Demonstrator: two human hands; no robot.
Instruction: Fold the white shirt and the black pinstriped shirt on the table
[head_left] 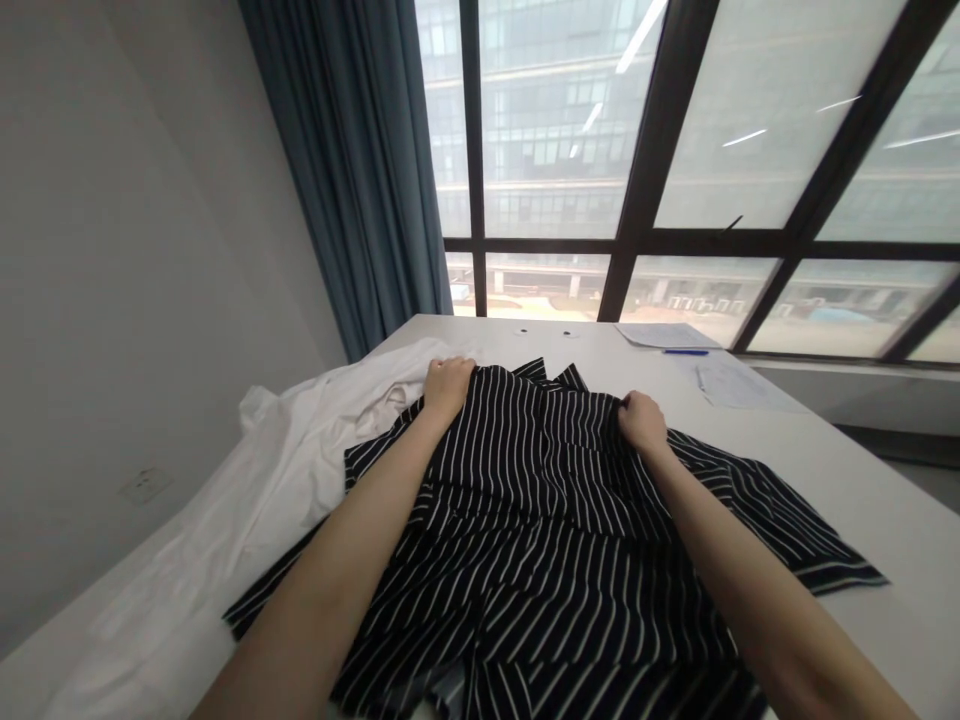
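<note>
A black shirt with thin white stripes [555, 560] lies spread over the white table, its short sleeves out to both sides. The collar points stick up at the far end. My left hand [448, 388] is closed on the shirt near its far left shoulder, fingers folded over the cloth. On the opposite side my right hand [643, 420] grips the shirt's far right shoulder area. Between the hands the fabric is lifted and slightly bunched, with creases across the middle. The fingertips of both hands are partly hidden.
Crumpled white cloth [277, 490] lies along the table's left side, against the wall. Papers [667, 336] and a blue pen [685, 352] rest at the back right of the table [885, 500]. Behind stand a blue curtain [360, 160] and large windows.
</note>
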